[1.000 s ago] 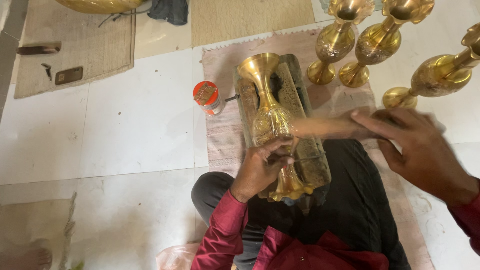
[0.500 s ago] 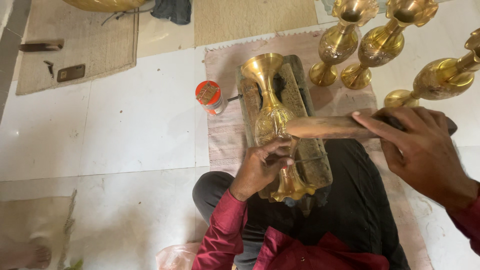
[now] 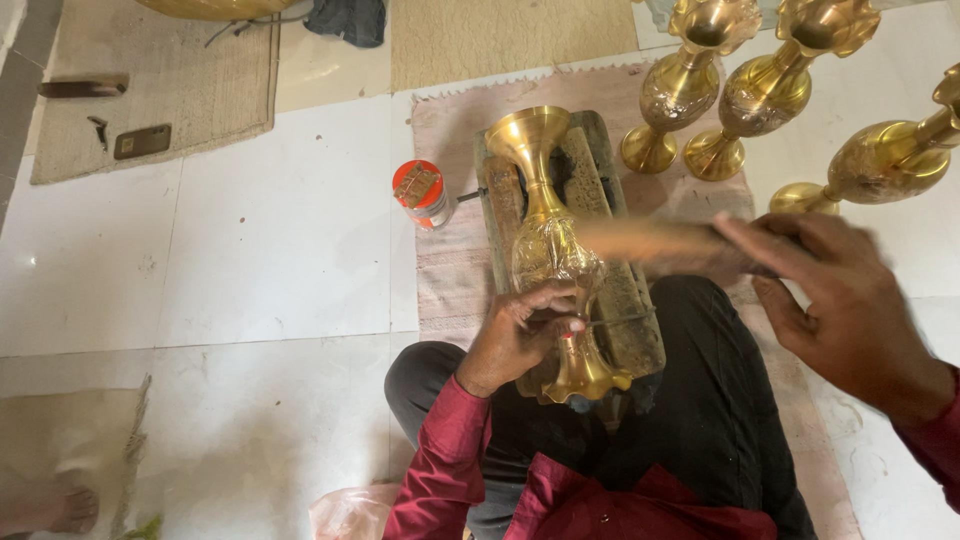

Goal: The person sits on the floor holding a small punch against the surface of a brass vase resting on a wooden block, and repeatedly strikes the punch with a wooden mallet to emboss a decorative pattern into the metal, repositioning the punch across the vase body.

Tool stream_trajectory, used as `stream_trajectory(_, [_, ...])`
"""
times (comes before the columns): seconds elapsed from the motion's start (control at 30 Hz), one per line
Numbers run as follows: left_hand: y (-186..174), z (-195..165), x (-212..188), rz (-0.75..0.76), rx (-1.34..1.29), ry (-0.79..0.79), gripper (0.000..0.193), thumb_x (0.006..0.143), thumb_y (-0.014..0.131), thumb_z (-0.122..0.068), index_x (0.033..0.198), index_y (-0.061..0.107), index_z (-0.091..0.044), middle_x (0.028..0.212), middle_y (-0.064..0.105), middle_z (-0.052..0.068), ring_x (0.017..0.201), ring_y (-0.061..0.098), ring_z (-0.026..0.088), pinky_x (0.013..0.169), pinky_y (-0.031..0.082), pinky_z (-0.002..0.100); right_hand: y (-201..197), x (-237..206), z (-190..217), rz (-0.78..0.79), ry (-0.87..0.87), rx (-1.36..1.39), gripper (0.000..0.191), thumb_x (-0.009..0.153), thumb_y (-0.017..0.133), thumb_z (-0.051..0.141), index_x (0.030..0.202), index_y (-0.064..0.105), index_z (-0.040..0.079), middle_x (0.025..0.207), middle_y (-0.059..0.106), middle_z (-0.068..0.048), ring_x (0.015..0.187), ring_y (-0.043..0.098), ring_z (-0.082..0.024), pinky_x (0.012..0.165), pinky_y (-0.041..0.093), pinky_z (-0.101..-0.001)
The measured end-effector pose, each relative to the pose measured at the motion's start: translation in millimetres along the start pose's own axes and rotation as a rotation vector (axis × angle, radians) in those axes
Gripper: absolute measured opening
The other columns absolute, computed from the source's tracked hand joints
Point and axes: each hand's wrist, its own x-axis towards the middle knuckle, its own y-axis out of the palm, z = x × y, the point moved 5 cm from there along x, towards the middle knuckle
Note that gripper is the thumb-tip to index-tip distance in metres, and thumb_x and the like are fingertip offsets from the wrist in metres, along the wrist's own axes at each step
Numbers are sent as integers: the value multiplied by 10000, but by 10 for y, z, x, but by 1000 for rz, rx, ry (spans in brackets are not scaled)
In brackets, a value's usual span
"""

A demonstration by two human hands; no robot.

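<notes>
the brass vase [image 3: 548,250] lies on its side in a dark wooden cradle block [image 3: 630,310] on the person's lap, and the left hand [image 3: 520,335] is closed around a thin metal punch [image 3: 600,322], whose tip rests on the vase's neck near the foot. the right hand [image 3: 840,305] is wrapped tight around a blurred wooden mallet [image 3: 660,245] above the vase body. it seems the engraving step is in hand; the next blow needs the punch kept steady and the vase firm in the block.
</notes>
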Motion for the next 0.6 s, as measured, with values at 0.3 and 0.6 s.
stream_trajectory(0.3, [-3, 95, -25, -2, -68, -20, 433, 950, 712, 74, 1363, 622, -21, 1108, 771, 113, 1054, 747, 171, 976, 623, 322, 60, 66, -2, 130, 230, 396, 638, 954, 635, 131, 1569, 464, 148, 1360, 576, -121, 1106, 673, -207, 817, 613, -378])
stream_trajectory(0.6, [-35, 210, -50, 32, -139, 37, 490, 923, 583, 204, 1369, 592, 1, 1166, 741, 117, 1116, 737, 201, 1021, 608, 336, -90, 169, 252, 108, -143, -460, 730, 808, 740, 127, 1481, 535, 322, 1173, 623, -34, 1051, 648, -235, 949, 568, -478])
